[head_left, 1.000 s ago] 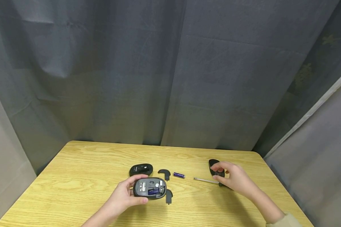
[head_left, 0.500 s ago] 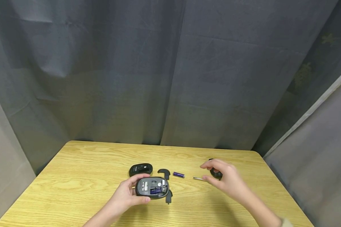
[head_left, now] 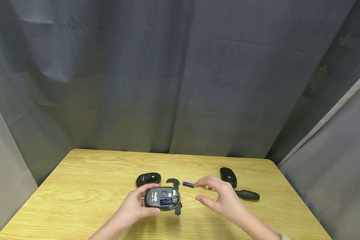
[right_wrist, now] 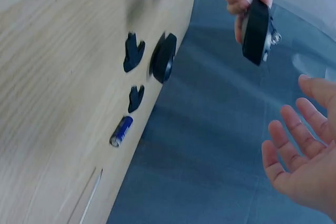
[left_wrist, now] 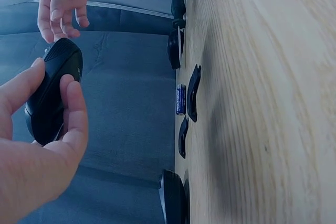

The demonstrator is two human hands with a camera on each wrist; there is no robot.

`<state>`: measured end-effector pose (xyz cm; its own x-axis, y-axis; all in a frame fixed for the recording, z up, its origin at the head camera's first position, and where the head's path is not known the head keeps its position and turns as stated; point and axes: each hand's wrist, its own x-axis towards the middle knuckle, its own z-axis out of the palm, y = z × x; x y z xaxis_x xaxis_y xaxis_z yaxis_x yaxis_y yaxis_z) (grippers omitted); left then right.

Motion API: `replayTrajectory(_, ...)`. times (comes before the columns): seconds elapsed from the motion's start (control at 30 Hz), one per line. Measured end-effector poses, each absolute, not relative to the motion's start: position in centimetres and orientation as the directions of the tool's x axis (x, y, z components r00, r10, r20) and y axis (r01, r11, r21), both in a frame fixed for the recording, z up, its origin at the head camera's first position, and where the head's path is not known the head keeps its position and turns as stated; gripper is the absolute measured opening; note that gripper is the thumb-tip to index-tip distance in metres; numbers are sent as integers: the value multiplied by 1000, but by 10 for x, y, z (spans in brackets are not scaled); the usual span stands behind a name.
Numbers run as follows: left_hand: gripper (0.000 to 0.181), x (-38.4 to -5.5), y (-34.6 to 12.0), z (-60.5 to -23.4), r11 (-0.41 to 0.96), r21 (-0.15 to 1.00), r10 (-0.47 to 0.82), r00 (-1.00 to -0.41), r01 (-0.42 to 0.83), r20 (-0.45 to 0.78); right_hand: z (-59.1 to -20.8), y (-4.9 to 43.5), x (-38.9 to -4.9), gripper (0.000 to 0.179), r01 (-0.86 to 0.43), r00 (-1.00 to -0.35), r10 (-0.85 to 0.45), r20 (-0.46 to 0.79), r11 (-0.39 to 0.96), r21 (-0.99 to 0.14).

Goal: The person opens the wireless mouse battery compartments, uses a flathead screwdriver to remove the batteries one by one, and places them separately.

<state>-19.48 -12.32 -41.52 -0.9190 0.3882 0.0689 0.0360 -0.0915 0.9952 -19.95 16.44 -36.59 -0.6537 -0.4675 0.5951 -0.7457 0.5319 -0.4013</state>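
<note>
Mouse of oval black plastic [head_left: 153,192], well above the pale yellow wood-grain table [head_left: 87,186], with its grey underside turned up. Grips it with the left hand [head_left: 134,206], thumb on the near edge, fingers round the far edge. Shows in that underside an open compartment, and in it a dark blue cylindrical battery [head_left: 166,202] (too small to tell how firmly seated). Holds nothing in the right hand [head_left: 225,198]: thumb and fingers parted and loosely bent, in the air near the held mouse. On the table, a loose blue cylindrical battery [head_left: 188,184] on its side and, partly hidden by the right hand in the head view, a thin-shafted screwdriver with a dark green handle [head_left: 247,195]. To the left of the loose battery, a small curved black plastic cover [head_left: 174,182]; nearer, a matching black cover [head_left: 178,210], partly behind the held mouse. Further back on the left, a second black mouse [head_left: 141,181], underside up; at the right, beyond the screwdriver, a third, rounded black mouse [head_left: 226,176]. Behind everything, a dark grey cloth curtain [head_left: 138,83].
</note>
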Motion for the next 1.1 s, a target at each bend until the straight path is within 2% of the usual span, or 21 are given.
replayTrajectory(0.3, 76, -193, -122, -416, -87, 996, 392, -918, 31, 62, -373, 146, -199, 32, -803, -592, -516, 619, 447, -395)
replayTrajectory(0.43, 75, -193, -120, -417, -85, 996, 408, -910, 38, 69, -376, 139, -199, 31, -809, -586, -526, 616, 427, -405)
replayTrajectory(0.73, 72, -191, -117, -418, -75, 997, 418, -907, 19, 49, -384, 130, -197, 22, -763, -646, -544, 536, 432, -482)
replayTrajectory(1.1, 71, -192, -114, -417, -90, 996, 427, -902, 26, 63, -391, 125, -197, 17, -746, -666, -535, 519, 485, -457)
